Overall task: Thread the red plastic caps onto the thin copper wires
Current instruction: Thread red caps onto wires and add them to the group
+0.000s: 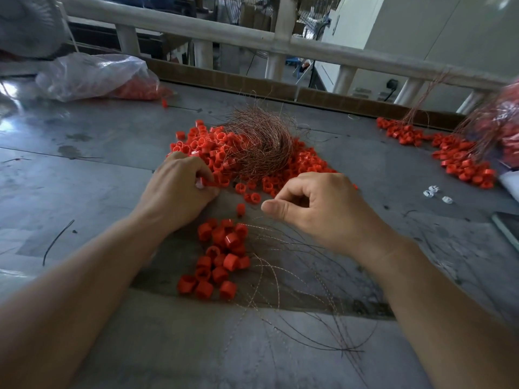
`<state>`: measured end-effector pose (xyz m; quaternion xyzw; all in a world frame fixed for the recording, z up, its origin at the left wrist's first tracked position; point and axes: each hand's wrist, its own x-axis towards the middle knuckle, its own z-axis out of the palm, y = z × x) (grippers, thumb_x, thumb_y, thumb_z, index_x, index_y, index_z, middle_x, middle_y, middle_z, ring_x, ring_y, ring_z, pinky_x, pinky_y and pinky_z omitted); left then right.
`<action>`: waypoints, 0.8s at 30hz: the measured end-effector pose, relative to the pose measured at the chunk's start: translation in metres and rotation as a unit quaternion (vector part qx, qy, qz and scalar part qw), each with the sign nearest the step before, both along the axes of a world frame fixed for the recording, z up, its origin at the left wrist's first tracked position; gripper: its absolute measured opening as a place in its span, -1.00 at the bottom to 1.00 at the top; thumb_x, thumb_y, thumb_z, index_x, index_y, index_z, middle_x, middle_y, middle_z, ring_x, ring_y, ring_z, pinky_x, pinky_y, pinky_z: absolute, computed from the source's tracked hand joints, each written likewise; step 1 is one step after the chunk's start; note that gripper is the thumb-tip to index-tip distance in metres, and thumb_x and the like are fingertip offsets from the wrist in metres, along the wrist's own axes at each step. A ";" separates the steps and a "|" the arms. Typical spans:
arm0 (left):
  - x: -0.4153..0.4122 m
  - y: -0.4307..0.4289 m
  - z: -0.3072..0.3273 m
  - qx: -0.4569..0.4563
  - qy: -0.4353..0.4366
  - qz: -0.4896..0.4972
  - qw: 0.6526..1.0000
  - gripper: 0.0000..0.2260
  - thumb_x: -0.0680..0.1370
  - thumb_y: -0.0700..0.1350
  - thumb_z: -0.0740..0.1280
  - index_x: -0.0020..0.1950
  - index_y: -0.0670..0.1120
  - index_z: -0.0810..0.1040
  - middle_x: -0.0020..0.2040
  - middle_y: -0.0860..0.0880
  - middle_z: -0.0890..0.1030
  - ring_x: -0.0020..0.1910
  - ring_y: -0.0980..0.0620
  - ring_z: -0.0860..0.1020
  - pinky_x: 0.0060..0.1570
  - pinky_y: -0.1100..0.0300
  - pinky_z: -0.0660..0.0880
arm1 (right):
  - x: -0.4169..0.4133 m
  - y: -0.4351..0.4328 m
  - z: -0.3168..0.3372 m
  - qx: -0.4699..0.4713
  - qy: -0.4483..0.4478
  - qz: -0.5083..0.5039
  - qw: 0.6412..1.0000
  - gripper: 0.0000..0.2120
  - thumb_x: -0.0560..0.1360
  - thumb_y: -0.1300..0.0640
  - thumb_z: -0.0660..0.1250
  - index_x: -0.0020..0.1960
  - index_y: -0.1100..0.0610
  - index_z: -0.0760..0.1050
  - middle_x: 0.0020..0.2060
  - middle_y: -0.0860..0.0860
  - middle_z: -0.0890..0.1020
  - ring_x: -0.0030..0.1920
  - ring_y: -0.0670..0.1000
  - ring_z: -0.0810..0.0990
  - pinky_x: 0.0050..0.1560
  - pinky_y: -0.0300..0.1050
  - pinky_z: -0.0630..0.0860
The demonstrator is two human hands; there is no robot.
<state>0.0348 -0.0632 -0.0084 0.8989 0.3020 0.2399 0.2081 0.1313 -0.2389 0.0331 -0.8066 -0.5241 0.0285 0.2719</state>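
The loose red caps (306, 161) lie heaped in the middle of the table (84, 164) with the copper wire bundle (258, 141) resting on top, so both supplies are within one short reach. At the heap's near left edge the left hand (179, 192) has its fingers (200, 171) clenched round a single cap (209, 183), apparently picked out so its hole can be presented. Just right of it, the right hand (317, 211) curls its fingers in with the thumb (276, 207) laid forward by the forefinger, a pose suited to steering a wire end. Whether a wire sits in that pinch I cannot tell; it would be too fine to see. Nearer, between the forearms, the near cluster of caps (222, 256) lies with thin wires (295, 276) fanning off to the near right, probably finished pieces kept apart from the stock. Far left a plastic bag (92, 77) holds more caps, and at the far right lies another heap (455, 158) with wires.
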 end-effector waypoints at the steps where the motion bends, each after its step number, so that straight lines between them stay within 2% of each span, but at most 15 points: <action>1: -0.001 -0.002 0.002 -0.002 -0.018 -0.001 1.000 -0.91 0.42 -0.14 0.44 -0.15 -0.03 0.55 -0.10 0.01 0.45 -0.09 0.01 0.43 -0.14 0.21 0.29 | 0.001 0.000 0.000 0.005 -0.003 -0.009 1.000 -0.66 0.32 -0.25 0.27 -0.26 0.03 0.57 -0.36 -0.17 0.53 -0.28 -0.20 0.50 -0.22 -0.31 0.45; 2: -0.002 -0.003 0.005 -0.008 -0.044 -0.002 0.999 -0.87 0.42 -0.15 0.43 -0.21 0.01 0.50 -0.17 0.03 0.49 -0.14 0.02 0.46 -0.20 0.25 0.31 | 0.003 0.000 0.001 0.010 -0.007 -0.018 1.000 -0.70 0.35 -0.19 0.30 -0.25 0.05 0.58 -0.36 -0.17 0.52 -0.28 -0.19 0.50 -0.19 -0.26 0.47; 4: -0.006 -0.009 0.011 -0.027 -0.100 -0.005 0.995 -0.80 0.41 -0.17 0.43 -0.26 0.08 0.46 -0.26 0.14 0.52 -0.24 0.14 0.50 -0.30 0.44 0.33 | 0.008 0.000 0.000 0.018 -0.016 -0.039 0.999 -0.75 0.41 -0.10 0.33 -0.22 0.07 0.59 -0.32 -0.15 0.54 -0.26 -0.14 0.51 -0.14 -0.14 0.50; 7: -0.008 -0.019 0.017 -0.044 -0.138 -0.037 0.989 -0.86 0.42 -0.21 0.42 -0.12 0.02 0.55 -0.27 0.23 0.51 -0.31 0.32 0.47 -0.31 0.63 0.29 | 0.015 0.001 -0.002 0.028 -0.032 -0.073 0.996 -0.82 0.44 -0.04 0.35 -0.19 0.07 0.59 -0.24 -0.05 0.57 -0.21 -0.07 0.51 -0.10 -0.06 0.48; 9: -0.009 -0.024 0.018 -0.035 -0.131 -0.068 0.988 -0.83 0.43 -0.22 0.41 -0.02 -0.03 0.60 -0.26 0.25 0.49 -0.30 0.41 0.47 -0.28 0.65 0.28 | 0.019 0.004 -0.004 0.040 -0.033 -0.088 0.995 -0.86 0.45 0.01 0.36 -0.16 0.08 0.59 -0.20 -0.03 0.56 -0.18 -0.04 0.51 -0.05 -0.06 0.46; 11: -0.008 -0.028 0.018 -0.021 -0.124 -0.095 0.988 -0.84 0.42 -0.24 0.42 -0.03 -0.07 0.62 -0.27 0.26 0.47 -0.27 0.51 0.42 -0.26 0.65 0.28 | 0.022 0.009 -0.005 0.055 -0.027 -0.086 0.994 -0.87 0.45 0.06 0.36 -0.09 0.10 0.60 -0.10 -0.02 0.56 -0.06 -0.02 0.51 0.05 -0.11 0.43; 13: -0.007 -0.030 0.017 -0.014 -0.118 -0.108 0.987 -0.85 0.42 -0.24 0.42 -0.05 -0.07 0.63 -0.26 0.25 0.46 -0.25 0.52 0.41 -0.25 0.65 0.27 | 0.024 0.015 -0.006 0.045 -0.049 -0.063 0.996 -0.80 0.46 0.09 0.36 0.05 0.14 0.59 0.13 0.01 0.52 0.17 0.00 0.45 0.22 -0.25 0.27; 16: -0.008 -0.029 0.017 -0.008 -0.117 -0.112 0.987 -0.85 0.41 -0.24 0.43 -0.05 -0.07 0.63 -0.25 0.24 0.47 -0.23 0.52 0.41 -0.23 0.65 0.27 | 0.021 0.027 -0.010 0.001 -0.100 0.001 0.995 -0.63 0.48 0.07 0.33 0.26 0.13 0.47 0.42 -0.01 0.27 0.42 -0.04 0.15 0.30 -0.34 -0.05; 18: -0.009 -0.028 0.018 -0.007 -0.116 -0.114 0.987 -0.84 0.41 -0.24 0.43 -0.04 -0.07 0.63 -0.24 0.25 0.47 -0.22 0.52 0.41 -0.22 0.65 0.27 | 0.018 0.033 -0.014 -0.030 -0.102 0.030 0.994 -0.55 0.50 0.03 0.29 0.35 0.15 0.36 0.46 -0.02 0.19 0.46 -0.07 0.04 0.38 -0.24 -0.09; 20: -0.009 -0.028 0.018 -0.010 -0.120 -0.115 0.986 -0.84 0.41 -0.24 0.44 -0.04 -0.08 0.63 -0.24 0.25 0.47 -0.22 0.52 0.41 -0.22 0.65 0.28 | 0.017 0.034 -0.017 -0.040 -0.101 0.031 0.994 -0.50 0.52 0.02 0.26 0.39 0.16 0.28 0.44 -0.02 0.23 0.46 -0.09 0.05 0.41 -0.17 -0.04; 22: -0.009 -0.029 0.018 -0.017 -0.128 -0.114 0.985 -0.84 0.41 -0.25 0.44 -0.05 -0.08 0.63 -0.24 0.24 0.48 -0.22 0.51 0.42 -0.21 0.65 0.28 | 0.018 0.033 -0.018 -0.010 -0.106 0.026 0.994 -0.51 0.52 0.03 0.27 0.38 0.18 0.30 0.39 -0.01 0.31 0.43 -0.09 0.11 0.37 -0.28 -0.04; 24: -0.009 -0.029 0.018 -0.018 -0.128 -0.114 0.985 -0.84 0.41 -0.25 0.44 -0.04 -0.08 0.63 -0.24 0.24 0.48 -0.23 0.51 0.42 -0.22 0.65 0.28 | 0.017 0.031 -0.017 0.024 -0.109 0.023 0.993 -0.54 0.51 0.06 0.29 0.35 0.20 0.35 0.33 0.02 0.38 0.38 -0.08 0.21 0.25 -0.52 -0.07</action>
